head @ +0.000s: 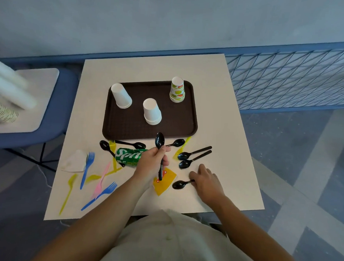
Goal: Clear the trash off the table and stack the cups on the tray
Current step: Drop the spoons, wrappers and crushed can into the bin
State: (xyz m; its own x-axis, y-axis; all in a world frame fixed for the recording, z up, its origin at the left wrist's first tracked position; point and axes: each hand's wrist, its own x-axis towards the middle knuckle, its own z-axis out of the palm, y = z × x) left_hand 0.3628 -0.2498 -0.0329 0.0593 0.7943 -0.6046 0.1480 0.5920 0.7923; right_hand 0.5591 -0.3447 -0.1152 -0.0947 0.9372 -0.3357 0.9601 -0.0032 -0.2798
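cups: 3 stacks, all mouth-down on the tray [127, 128], well apart. They are the left white stack [121, 95], the middle white stack [152, 111] and the patterned stack [177, 89] at the far right corner. Cups per stack: can't tell.
tray: dark brown, on the far half of the desk [223, 117].
left grip [151, 163]: curled round the handle of the held spoon [160, 140]. The spoon is black, near upright, bowl up, over the tray's near edge.
right grip [208, 182]: palm down, fingertips on the handle end of the near spoon [179, 184], whose bowl is flat on the desk. Pinch or plain touch: can't tell.
black spoons [138, 145]: 7 counted. One is at each grip, and 5 lie loose just in front of the tray.
trash: 1 Sprite can [129, 156] on its side, right beside the left grip. 1 yellow packet [165, 183] between the two grips, partly under the left wrist. 1 crumpled white napkin [75, 161] near the desk's left edge.
forks: 2 blue forks [87, 165] and 1 pink fork [102, 178]. Yellow forks [68, 192] number at least 4, but they overlap and the exact count is unclear. Most lie on the near left of the desk.
around: blue side seat [54, 114] on the left, carrying blurred cup sleeves [8, 85]. Blue mesh fence [289, 80] on the right.
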